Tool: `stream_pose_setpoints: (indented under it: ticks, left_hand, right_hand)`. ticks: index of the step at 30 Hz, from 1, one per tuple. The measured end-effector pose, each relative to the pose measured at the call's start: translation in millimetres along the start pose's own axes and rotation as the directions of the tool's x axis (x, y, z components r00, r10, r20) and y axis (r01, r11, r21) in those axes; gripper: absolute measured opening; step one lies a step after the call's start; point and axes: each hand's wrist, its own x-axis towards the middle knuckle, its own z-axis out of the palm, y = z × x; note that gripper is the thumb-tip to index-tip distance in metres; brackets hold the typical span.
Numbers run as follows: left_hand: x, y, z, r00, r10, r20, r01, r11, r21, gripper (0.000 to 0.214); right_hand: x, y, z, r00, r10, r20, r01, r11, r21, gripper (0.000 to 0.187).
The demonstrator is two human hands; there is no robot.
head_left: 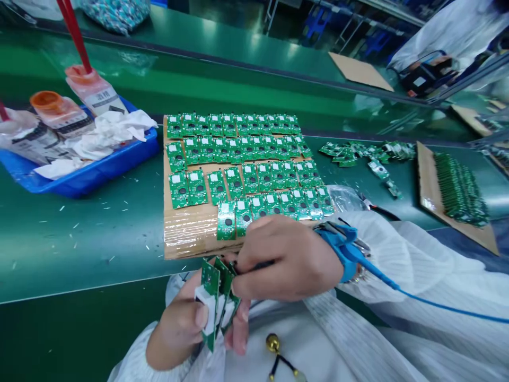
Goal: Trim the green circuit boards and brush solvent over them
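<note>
My left hand (181, 323) is closed around a small stack of green circuit boards (217, 294), held upright near my lap. My right hand (284, 257), with a blue wrist strap (340, 249) and blue cord, is curled over the top of that stack, its fingers pinching the boards. Just beyond my hands a cardboard sheet (191, 231) wrapped in clear film carries several rows of the same green boards (238, 159), laid flat side by side.
A blue tray (91, 172) with orange-capped bottles and white wipes sits at the left. Loose green boards (358, 154) lie at the right, beside another cardboard sheet (427, 185) with stacked boards. Another person in white is at the far right (445, 32).
</note>
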Motion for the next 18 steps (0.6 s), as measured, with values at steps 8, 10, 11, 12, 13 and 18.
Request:
stream_pose_setpoints:
  ticks: [8,10,11,12,13,18]
  left_hand:
    - [-3.0,-13.5,-10.9,0.989,0.006,0.147,0.023,0.980,-0.197,0.027]
    - [-7.4,-17.9,-17.8,0.986,-0.016,0.166,0.055,0.971,-0.231,0.031]
    - [-9.9,-19.7,-21.5,0.984,-0.013,0.176,0.056,0.968,-0.244,0.033]
    - [-12.6,-21.2,-25.4,0.984,-0.002,0.180,0.049,0.966,-0.255,0.035]
    - [-15.7,-22.4,-29.6,0.984,0.017,0.179,0.031,0.965,-0.262,0.036]
    - [-35.6,-25.0,-50.2,0.986,0.129,0.104,-0.097,0.958,-0.268,0.038]
  right_hand:
    - [5.7,-7.8,-30.6,0.986,-0.041,0.159,0.035,0.998,0.045,0.023]
    - [7.2,-5.0,-40.4,0.979,0.008,0.202,-0.054,0.972,0.227,0.019]
    - [8.5,-1.3,-44.0,0.975,0.050,0.218,-0.120,0.940,0.320,0.018]
    - [10.6,3.9,-45.9,0.968,0.119,0.222,-0.199,0.900,0.387,0.017]
    - [13.6,10.7,-46.0,0.955,0.208,0.212,-0.282,0.859,0.427,0.015]
    - [43.2,51.8,-19.6,0.818,0.523,0.239,-0.574,0.714,0.402,0.007]
